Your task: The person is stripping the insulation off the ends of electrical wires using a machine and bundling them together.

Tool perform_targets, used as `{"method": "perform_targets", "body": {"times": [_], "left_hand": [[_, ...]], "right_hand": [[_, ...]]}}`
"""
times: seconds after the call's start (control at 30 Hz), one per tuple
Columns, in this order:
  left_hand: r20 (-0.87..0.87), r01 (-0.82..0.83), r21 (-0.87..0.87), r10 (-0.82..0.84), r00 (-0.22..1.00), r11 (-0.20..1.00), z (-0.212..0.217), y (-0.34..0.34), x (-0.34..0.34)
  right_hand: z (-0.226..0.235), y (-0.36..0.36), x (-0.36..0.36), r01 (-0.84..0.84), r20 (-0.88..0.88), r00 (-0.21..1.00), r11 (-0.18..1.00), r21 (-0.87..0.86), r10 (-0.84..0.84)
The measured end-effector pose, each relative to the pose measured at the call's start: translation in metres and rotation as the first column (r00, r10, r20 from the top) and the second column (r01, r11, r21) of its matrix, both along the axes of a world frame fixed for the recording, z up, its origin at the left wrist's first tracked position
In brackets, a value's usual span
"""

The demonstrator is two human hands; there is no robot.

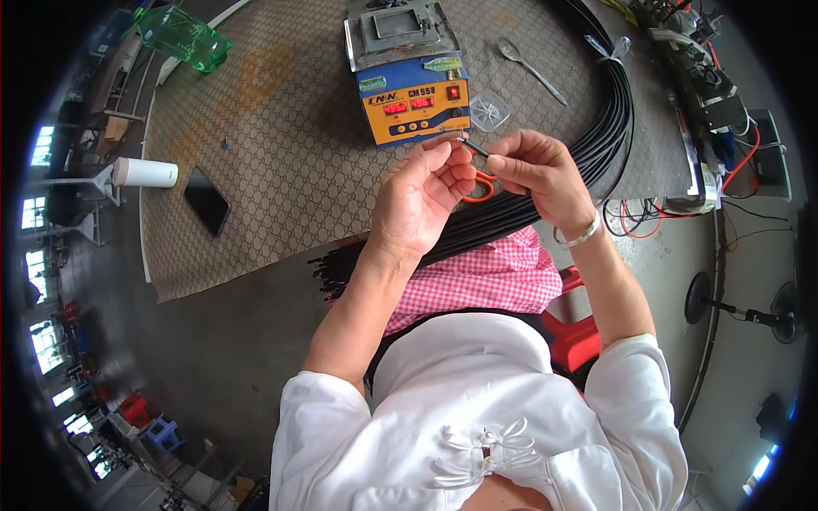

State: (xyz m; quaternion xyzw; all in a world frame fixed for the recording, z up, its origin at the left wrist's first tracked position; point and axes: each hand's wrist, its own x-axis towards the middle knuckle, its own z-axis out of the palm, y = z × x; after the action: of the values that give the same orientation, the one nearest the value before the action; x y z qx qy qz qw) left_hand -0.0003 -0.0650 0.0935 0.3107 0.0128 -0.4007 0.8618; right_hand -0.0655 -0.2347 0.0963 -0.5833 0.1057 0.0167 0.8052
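A short length of black cable (pixel 474 147) is pinched between the thumb and fingers of my right hand (pixel 538 170). The cable's tip points left, to the thumb and forefinger of my left hand (pixel 423 189), which close around it; its other fingers are loosely curled. Just beyond both hands stands a solder pot (pixel 416 106) with a blue and orange housing, a lit red display and a metal top. Scissors with orange handles (pixel 479 189) lie below the cable, partly hidden by my hands. A thick bundle of black cables (pixel 486 223) runs under my wrists and over my lap.
On the patterned tabletop (pixel 281 153) are a dark phone (pixel 207 201), a white cup (pixel 146 173), a green bottle (pixel 183 38), a spoon (pixel 532 70) and a small clear plastic piece (pixel 488 112). Loose wires (pixel 648 213) hang at the right edge. A black fan (pixel 741 311) stands beyond.
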Motion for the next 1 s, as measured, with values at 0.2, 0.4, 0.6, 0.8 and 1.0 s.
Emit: {"method": "perform_targets", "body": {"times": [0.2,0.4,0.6,0.8,1.0], "left_hand": [[-0.021,0.061,0.095,-0.059,0.998,0.994,-0.025,0.012,-0.007],[-0.082,0.185,0.139,-0.175,0.981,0.973,-0.048,0.014,-0.021],[-0.071,0.238,0.211,-0.228,0.971,0.948,-0.052,0.010,-0.033],[0.055,0.220,0.363,-0.256,0.965,0.906,-0.050,-0.005,-0.053],[0.697,-0.238,0.582,-0.325,0.640,0.778,-0.062,-0.024,-0.056]], "right_hand": [[0.017,-0.038,-0.059,-0.428,-0.116,0.880,0.663,-0.615,0.460],[-0.106,-0.137,-0.152,-0.520,-0.524,0.851,0.216,-0.826,0.043],[-0.088,-0.153,-0.118,0.222,-0.135,0.886,0.661,-0.717,-0.444],[-0.079,-0.184,-0.055,0.477,-0.198,0.654,0.601,-0.642,-0.730],[-0.076,-0.207,-0.027,0.291,-0.147,0.766,0.541,-0.789,-0.626]]}}
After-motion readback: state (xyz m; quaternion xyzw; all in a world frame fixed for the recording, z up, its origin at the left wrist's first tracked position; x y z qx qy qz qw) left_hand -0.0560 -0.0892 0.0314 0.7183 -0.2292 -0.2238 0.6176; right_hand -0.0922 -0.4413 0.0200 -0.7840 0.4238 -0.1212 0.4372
